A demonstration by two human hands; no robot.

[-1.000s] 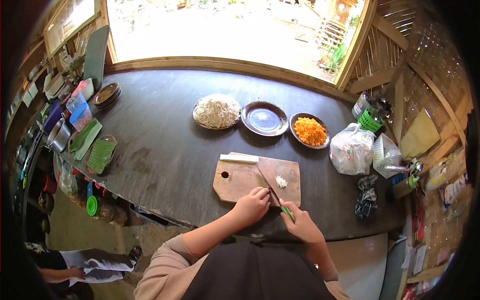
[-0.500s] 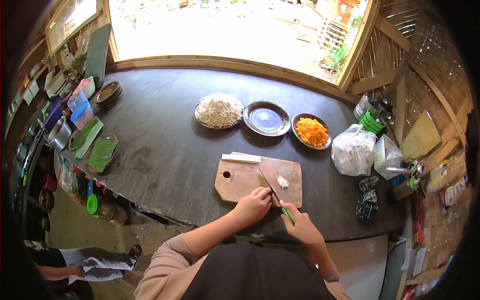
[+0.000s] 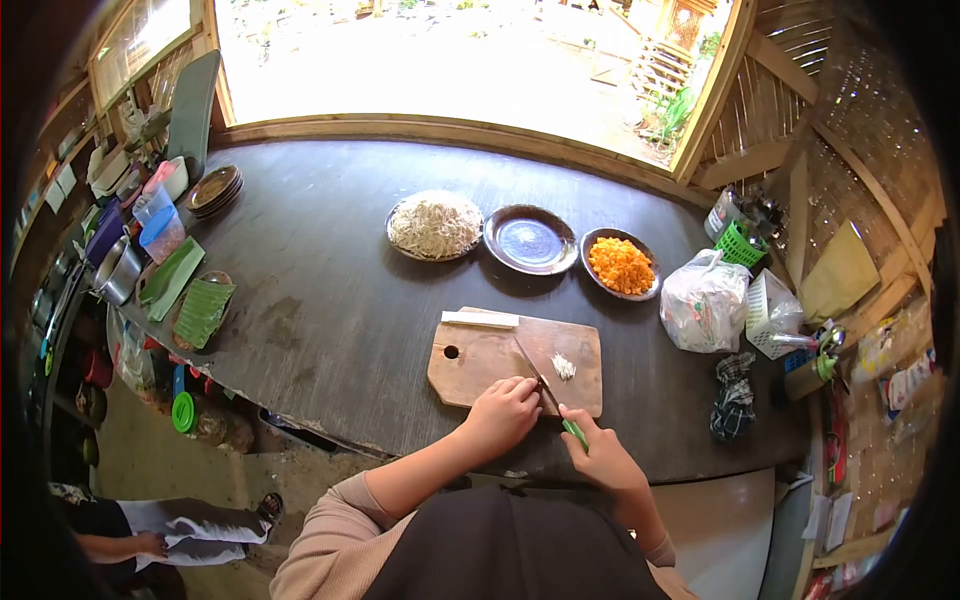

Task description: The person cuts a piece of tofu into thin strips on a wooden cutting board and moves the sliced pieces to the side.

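A wooden cutting board (image 3: 470,365) with a hole near its left end lies at the table's near side. My right hand (image 3: 607,462) grips the green handle of a knife (image 3: 575,432), its blade slanting up-left over the board. Close against the blade, my left hand (image 3: 503,412) presses its bent fingers down at the board's lower edge; a small dark bit shows at the fingertips, too small to name. Thin white shreds (image 3: 564,367) form a little heap right of the blade. A long pale white strip (image 3: 480,319) rests along the board's upper left edge.
Beyond the board stand a plate of pale shreds (image 3: 435,224), a bare dark plate (image 3: 531,240) and a plate of orange pieces (image 3: 621,266). A plastic bag (image 3: 705,302) sits to the right. Banana leaves (image 3: 203,312) lie left. Another person's hand (image 3: 151,544) shows lower left.
The view has shifted very slightly. Both hands and the knife keep nearly the same places on the board, and the white heap looks the same.
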